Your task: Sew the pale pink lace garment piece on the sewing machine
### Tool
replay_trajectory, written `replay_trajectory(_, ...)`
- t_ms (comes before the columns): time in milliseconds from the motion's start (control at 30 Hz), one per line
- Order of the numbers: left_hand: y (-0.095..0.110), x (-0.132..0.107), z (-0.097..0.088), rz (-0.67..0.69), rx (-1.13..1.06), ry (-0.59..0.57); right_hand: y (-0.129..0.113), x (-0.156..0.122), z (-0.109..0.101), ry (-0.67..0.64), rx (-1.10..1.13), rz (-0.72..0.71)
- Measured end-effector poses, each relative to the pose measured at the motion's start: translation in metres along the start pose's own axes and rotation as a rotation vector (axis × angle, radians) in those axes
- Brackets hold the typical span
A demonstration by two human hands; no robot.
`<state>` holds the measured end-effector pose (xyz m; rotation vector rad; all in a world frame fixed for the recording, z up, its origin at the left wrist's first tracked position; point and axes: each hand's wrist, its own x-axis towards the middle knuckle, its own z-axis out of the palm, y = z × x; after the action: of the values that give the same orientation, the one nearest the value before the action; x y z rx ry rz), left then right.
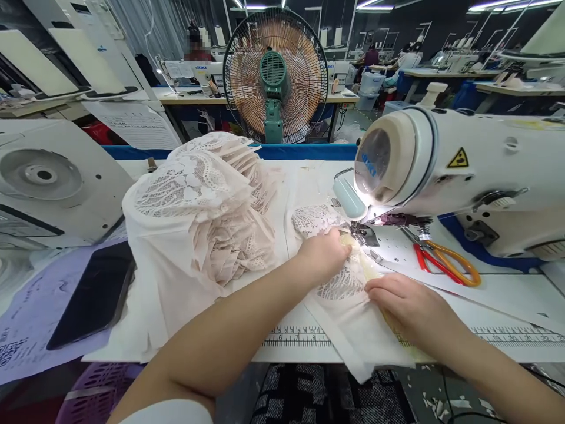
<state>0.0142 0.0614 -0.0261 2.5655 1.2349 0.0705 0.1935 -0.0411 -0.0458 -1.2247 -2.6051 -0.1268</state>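
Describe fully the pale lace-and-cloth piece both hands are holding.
The pale cream lace-and-cloth piece looks thin, with openwork lace and a yellowish strip along its right side. It lies rumpled on the white table, reaching the metal presser foot, its near end overhanging the front edge. The left-hand grip and right-hand grip hold it.

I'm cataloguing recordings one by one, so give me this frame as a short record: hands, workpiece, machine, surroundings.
left hand: fingers curled on the lace-trimmed fabric, beside the presser foot
right hand: pinching the fabric's pale yellow edge, nearer the wearer
machine: JUKI sewing machine, at right
left side: heaped lace pieces; black smartphone on purple paper
right side: orange-handled scissors; red-handled tool
behind: green fan
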Motion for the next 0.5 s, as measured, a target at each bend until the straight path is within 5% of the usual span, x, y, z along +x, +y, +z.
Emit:
replay_trajectory(300,0.023,-0.001,0.003,-0.347,-0.141,0.025,0.008,-0.014,0.017,0.120,0.028,-0.071)
replay_trajectory(500,0.021,0.001,0.012,-0.052,0.100,0.136,0.014,-0.008,0.017,0.147,0.032,-0.029)
